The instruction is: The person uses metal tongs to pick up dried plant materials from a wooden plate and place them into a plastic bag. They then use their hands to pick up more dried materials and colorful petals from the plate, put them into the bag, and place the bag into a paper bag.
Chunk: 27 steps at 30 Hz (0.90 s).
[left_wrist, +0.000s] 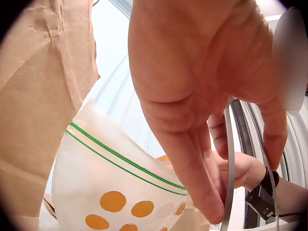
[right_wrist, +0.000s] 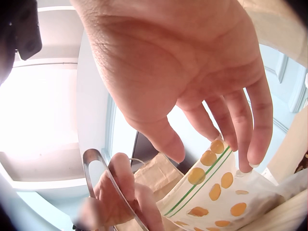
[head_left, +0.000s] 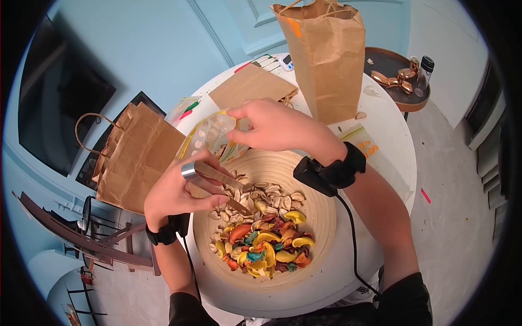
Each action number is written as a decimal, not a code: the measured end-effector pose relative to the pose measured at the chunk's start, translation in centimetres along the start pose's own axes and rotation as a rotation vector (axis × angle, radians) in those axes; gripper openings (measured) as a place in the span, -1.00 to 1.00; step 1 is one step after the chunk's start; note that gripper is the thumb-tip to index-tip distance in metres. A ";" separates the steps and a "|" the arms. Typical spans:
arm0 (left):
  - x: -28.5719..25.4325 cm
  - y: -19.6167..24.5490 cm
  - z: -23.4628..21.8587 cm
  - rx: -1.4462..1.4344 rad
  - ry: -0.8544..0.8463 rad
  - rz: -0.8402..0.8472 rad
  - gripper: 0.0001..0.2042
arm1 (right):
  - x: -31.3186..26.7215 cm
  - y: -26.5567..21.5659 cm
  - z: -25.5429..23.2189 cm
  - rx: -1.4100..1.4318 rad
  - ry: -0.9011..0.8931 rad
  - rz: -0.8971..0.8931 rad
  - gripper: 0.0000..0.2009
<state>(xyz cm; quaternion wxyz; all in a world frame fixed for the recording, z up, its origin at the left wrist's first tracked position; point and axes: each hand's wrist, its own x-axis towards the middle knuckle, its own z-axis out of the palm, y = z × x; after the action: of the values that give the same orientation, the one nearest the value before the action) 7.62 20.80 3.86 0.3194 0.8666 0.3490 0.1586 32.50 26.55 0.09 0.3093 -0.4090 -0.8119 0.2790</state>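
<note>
My left hand (head_left: 182, 190) holds metal tongs (head_left: 235, 205) between thumb and fingers, their arms apart and tips over pale dried petals (head_left: 285, 202) in a round wooden tray (head_left: 325, 217). Brightly coloured dried pieces (head_left: 266, 247) lie nearer me. Behind the tongs is a clear zip bag (head_left: 209, 133) with orange dots. My right hand (head_left: 277, 127) is at its mouth; in the right wrist view the fingers (right_wrist: 240, 113) touch the bag's edge (right_wrist: 216, 187) while the thumb stands apart. The left wrist view shows the bag (left_wrist: 115, 178) beside the left hand (left_wrist: 192, 96).
A tall paper bag (head_left: 329, 65) stands at the back, another paper bag (head_left: 144, 155) at the left. A flat brown paper piece (head_left: 253, 87) and a second zip bag (head_left: 361, 144) lie on the white table (head_left: 394, 141). A small side table (head_left: 399, 98) holds a bottle (head_left: 424, 76).
</note>
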 end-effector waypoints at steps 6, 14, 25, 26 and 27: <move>-0.4 -1.1 0.1 0.044 0.007 0.023 -0.62 | 0.0 -0.2 0.3 0.024 -0.004 0.010 -0.34; -0.1 0.5 0.7 0.215 0.076 -0.008 -0.51 | 0.2 0.2 0.6 -0.024 -0.032 -0.034 -0.35; 0.1 0.2 0.7 0.502 0.292 -0.037 -0.57 | 0.1 0.0 0.6 -0.032 -0.055 -0.030 -0.36; 0.2 0.2 0.7 0.542 0.268 -0.066 -0.56 | 0.1 0.1 0.7 -0.030 -0.048 -0.032 -0.36; 0.3 0.2 0.9 0.527 0.268 -0.096 -0.57 | 0.1 0.3 0.8 -0.027 -0.040 -0.034 -0.36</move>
<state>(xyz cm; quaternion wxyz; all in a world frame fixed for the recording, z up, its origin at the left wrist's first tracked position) 8.36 20.52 3.34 0.0417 0.8735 0.4577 0.1604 31.96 26.63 -0.63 0.2919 -0.3939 -0.8285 0.2708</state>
